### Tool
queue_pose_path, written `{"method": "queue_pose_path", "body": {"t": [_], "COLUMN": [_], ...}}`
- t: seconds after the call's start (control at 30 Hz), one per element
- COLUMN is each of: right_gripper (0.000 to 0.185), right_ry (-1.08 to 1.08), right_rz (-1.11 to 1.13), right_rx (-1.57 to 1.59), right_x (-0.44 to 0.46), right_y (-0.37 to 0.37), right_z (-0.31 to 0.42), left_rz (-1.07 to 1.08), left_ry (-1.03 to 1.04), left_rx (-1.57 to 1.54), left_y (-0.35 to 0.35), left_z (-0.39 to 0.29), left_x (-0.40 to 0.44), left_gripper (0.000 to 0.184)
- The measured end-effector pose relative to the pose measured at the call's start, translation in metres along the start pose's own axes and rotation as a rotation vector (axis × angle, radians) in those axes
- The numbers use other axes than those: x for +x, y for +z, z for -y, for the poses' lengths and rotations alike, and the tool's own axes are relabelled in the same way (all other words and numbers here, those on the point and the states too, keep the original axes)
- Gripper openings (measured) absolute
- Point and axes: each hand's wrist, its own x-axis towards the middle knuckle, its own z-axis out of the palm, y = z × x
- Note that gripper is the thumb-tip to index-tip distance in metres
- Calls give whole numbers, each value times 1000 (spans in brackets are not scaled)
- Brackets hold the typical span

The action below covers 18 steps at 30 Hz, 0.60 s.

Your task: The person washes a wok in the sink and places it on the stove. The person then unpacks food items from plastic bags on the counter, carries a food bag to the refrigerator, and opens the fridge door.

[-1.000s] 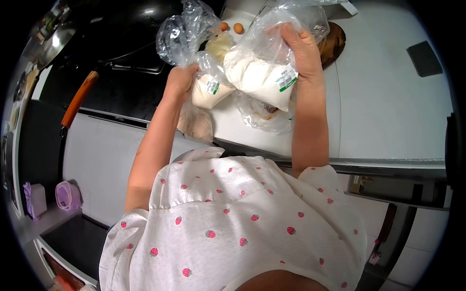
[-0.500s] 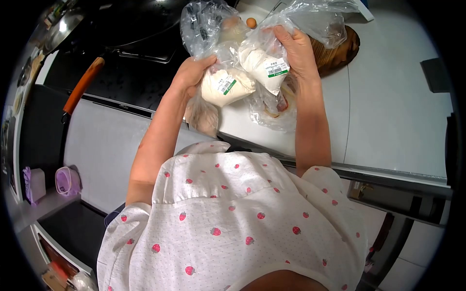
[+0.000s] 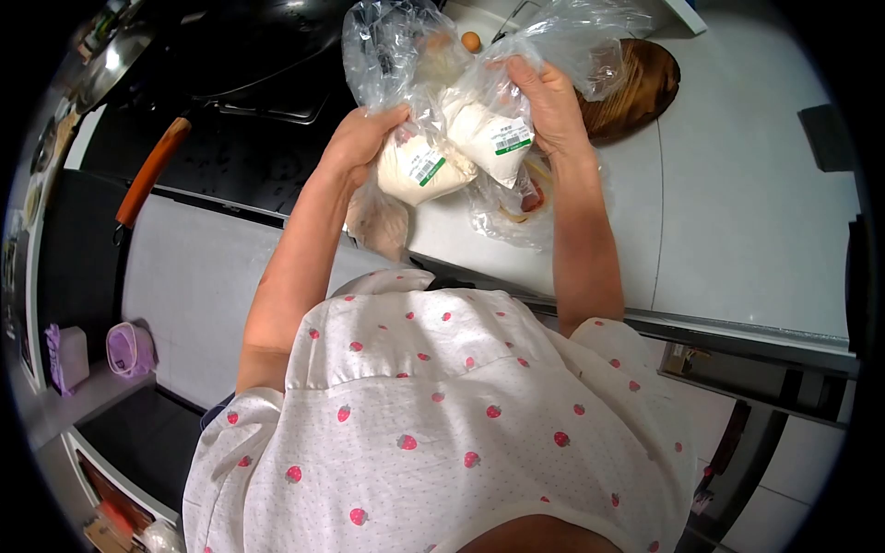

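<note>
My left hand (image 3: 366, 140) is closed on the gathered neck of a clear plastic bag of pale powder (image 3: 417, 171), which bears a white and green label. With fingers pinched on thin plastic, my right hand (image 3: 546, 100) holds a second bag of white powder (image 3: 479, 132), also labelled. The two bags touch side by side above the white counter. Beneath the right one lies a crumpled clear bag (image 3: 516, 210) with something brownish-red inside. Another clear bag with pinkish contents (image 3: 378, 226) sits at the counter's edge, below my left hand.
A brown egg (image 3: 471, 41) is beyond the bags. To the right lies a round wooden board (image 3: 639, 90), then a dark flat object (image 3: 826, 138). A black pan (image 3: 249, 46) rests on the stove at left, and an orange handle (image 3: 153, 175) juts over the stove's front edge.
Both bags have come closer together and turned, so the left bag's label now faces up more fully. The right bag has dropped lower beside it. The view has shifted slightly.
</note>
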Motion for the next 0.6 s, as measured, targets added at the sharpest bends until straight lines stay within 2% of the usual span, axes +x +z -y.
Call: {"method": "queue_pose_path", "body": {"t": [0.33, 0.5, 0.6], "right_gripper": [25, 30, 32], "right_ry": [73, 136, 170], "right_rz": [-52, -120, -84], "right_rx": [111, 242, 261], "right_x": [-6, -4, -3], "right_y": [4, 0, -9], "right_z": [-1, -5, -10], "left_rz": [61, 65, 74], "left_ry": [15, 12, 1], "left_rx": [5, -11, -41], "left_y": [2, -1, -5], "left_z": [-2, 0, 3], "left_x": [-1, 3, 10], "left_gripper": [28, 27, 27]}}
